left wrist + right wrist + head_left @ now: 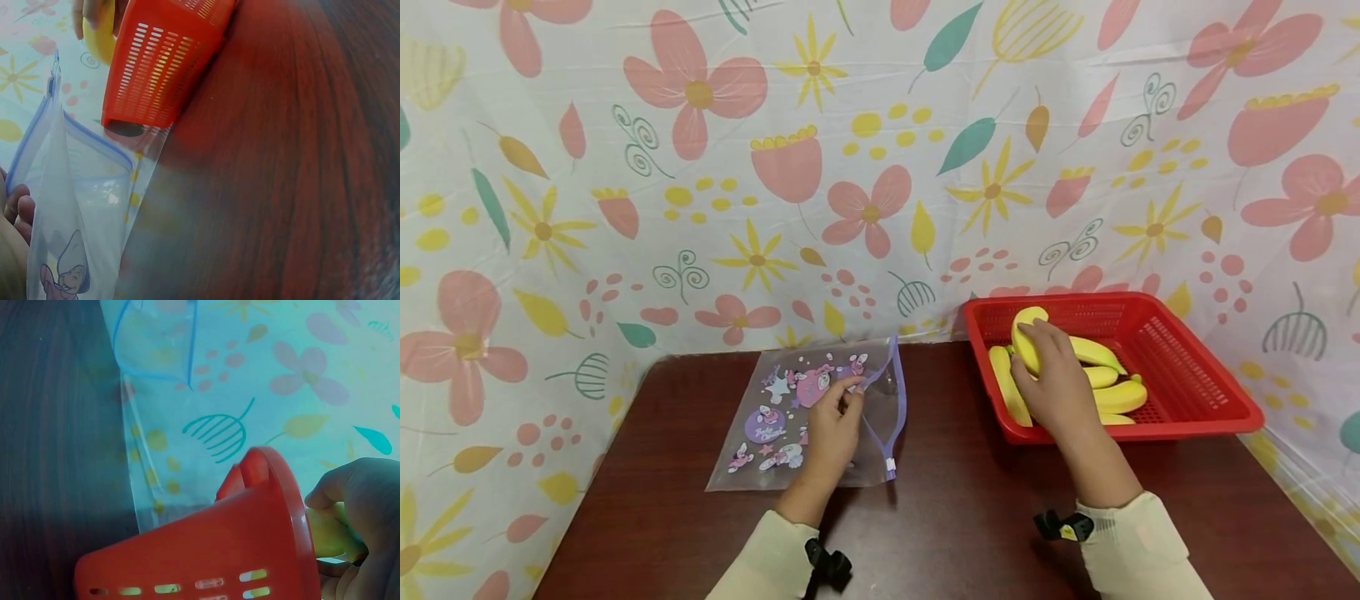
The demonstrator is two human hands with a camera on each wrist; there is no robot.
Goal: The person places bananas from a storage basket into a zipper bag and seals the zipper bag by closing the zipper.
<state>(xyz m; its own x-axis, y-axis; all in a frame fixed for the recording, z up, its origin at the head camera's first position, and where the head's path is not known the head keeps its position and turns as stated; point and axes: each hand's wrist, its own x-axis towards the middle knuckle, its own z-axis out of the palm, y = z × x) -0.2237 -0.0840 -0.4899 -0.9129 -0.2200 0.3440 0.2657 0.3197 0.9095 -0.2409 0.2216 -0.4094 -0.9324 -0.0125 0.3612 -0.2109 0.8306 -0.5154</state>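
My left hand (833,429) pinches the upper edge of a clear zip bag (775,408) printed with cartoon figures; its purple-edged mouth gapes toward the right. In the left wrist view the bag (69,206) stands partly lifted, with fingertips (22,212) at its side. Over the left part of a red basket (1195,429), my right hand (1060,383) grips a banana (1028,342), raised above several other bananas (1120,397). The right wrist view shows that banana (331,534) between thumb and fingers, just past the basket's rim (290,506).
The dark wooden table (940,508) carries both the bag and the basket. Behind them hangs a flower-printed cloth (880,167), close to the basket's back. A white slider (891,465) sits at the near end of the bag's mouth.
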